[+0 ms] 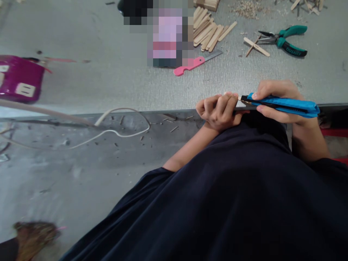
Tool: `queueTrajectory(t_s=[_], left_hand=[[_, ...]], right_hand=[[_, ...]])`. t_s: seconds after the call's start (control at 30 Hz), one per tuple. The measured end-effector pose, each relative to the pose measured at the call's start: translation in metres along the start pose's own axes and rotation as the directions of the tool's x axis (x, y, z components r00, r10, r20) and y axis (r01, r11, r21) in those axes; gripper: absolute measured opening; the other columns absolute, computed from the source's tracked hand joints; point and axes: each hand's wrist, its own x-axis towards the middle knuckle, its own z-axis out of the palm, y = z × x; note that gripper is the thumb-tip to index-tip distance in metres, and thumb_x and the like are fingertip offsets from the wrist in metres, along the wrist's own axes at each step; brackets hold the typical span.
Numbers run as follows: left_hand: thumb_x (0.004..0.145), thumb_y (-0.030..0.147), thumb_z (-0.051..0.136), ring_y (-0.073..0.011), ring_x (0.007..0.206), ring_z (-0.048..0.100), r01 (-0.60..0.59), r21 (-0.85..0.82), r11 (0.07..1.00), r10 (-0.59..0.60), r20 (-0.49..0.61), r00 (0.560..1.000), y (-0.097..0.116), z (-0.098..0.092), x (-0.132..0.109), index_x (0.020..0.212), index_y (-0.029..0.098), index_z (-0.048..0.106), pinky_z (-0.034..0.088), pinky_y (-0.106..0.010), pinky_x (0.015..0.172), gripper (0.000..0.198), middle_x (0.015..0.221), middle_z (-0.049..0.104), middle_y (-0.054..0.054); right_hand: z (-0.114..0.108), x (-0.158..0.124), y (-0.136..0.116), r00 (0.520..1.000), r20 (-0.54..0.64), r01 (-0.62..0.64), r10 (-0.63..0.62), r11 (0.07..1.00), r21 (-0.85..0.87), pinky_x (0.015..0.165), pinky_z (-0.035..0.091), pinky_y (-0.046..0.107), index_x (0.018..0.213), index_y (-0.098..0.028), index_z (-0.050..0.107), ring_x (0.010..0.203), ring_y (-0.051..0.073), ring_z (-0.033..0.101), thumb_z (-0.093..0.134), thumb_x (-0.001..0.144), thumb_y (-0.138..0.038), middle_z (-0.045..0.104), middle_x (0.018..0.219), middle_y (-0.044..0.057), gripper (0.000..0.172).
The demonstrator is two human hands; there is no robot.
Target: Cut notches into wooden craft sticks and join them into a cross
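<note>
Near the table's front edge, my right hand [281,88] is closed around a blue box cutter [299,104]. Its black nose and blade point left, toward my other hand. My left hand [220,108] is closed, its fingers curled around a thin wooden stick [239,98]. Only a pale end of that stick shows, at the cutter's blade; the rest is hidden by my fingers. Both hands are close together, just in front of my dark shirt.
Behind my hands lie a pink folding knife [190,66], a pile of craft sticks [210,34], crossed sticks [257,47] and green-handled pliers [292,40]. Wood shavings [248,8] are farther back. A purple case [23,79] sits left, with a white cable [122,135] hanging below.
</note>
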Motion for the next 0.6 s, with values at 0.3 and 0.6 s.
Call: queueTrajectory(t_s=[0.3, 0.6], left_hand=[[0.092, 0.108, 0.066, -0.0452, 0.121, 0.081, -0.029, 0.018, 0.999, 0.029, -0.007, 1.000, -0.007, 0.007, -0.004, 0.134, 0.036, 0.095, 0.048, -0.068, 0.110, 0.088, 0.124, 0.094, -0.016], [0.099, 0.097, 0.064, -0.0382, 0.101, 0.083, -0.239, -0.074, 0.968, 0.233, -0.078, 0.969, 0.007, -0.054, 0.000, 0.118, 0.036, 0.096, 0.061, -0.062, 0.096, 0.071, 0.108, 0.093, -0.014]], right_hand=[[-0.001, 0.001, -0.002, 1.000, 0.006, -0.013, 0.013, 0.999, -0.032, 0.089, 0.064, 0.044, 0.123, -0.037, 0.084, 0.085, 0.025, 0.073, 0.083, 0.108, -0.055, 0.079, 0.100, 0.002, 0.024], [0.003, 0.003, 0.001, 1.000, -0.019, 0.016, -0.016, 1.000, 0.006, 0.083, 0.061, 0.040, 0.119, -0.033, 0.084, 0.081, 0.022, 0.073, 0.084, 0.108, -0.056, 0.079, 0.095, 0.001, 0.025]])
